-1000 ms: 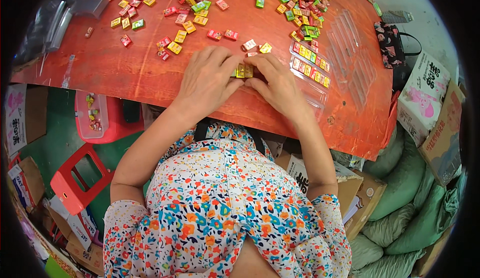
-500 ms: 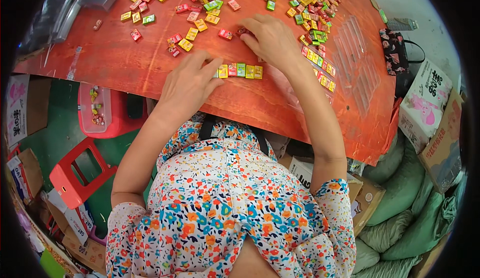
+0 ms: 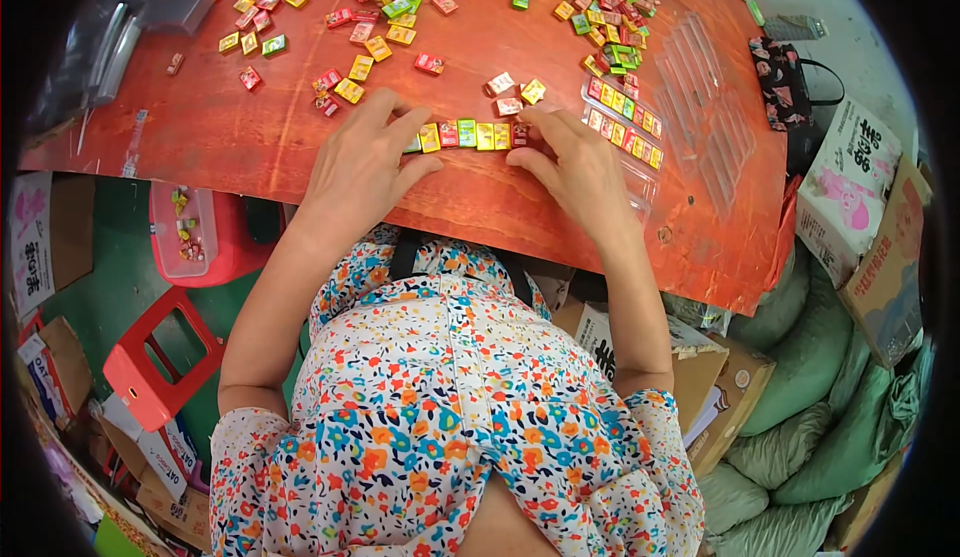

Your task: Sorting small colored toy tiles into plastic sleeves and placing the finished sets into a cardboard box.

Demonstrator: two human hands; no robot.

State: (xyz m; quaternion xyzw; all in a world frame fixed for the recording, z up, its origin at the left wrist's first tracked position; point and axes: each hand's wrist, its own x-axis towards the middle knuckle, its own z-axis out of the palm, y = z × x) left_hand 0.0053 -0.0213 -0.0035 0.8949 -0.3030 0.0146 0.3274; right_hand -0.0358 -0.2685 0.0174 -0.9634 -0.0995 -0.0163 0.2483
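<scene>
Head view shows the left hand [image 3: 362, 162] and right hand [image 3: 572, 162] resting palm-down on the red table [image 3: 250, 137], each hand unclenched with fingertips pressed against opposite ends of a short row of small wrapped candies [image 3: 470, 136] lying directly between them. To do this step well, apply equal inward pressure from both ends, keeping the fingertips low against the table surface so that no piece tips or rides up over its neighbour. Row consists of about 6 square pieces in green, yellow and red wrappers, set edge to edge in 1 straight line; loose candies [image 3: 360, 27] lie scattered beyond the fingertips, and a clear compartment tray [image 3: 625, 117] lies just beyond the right hand.
</scene>
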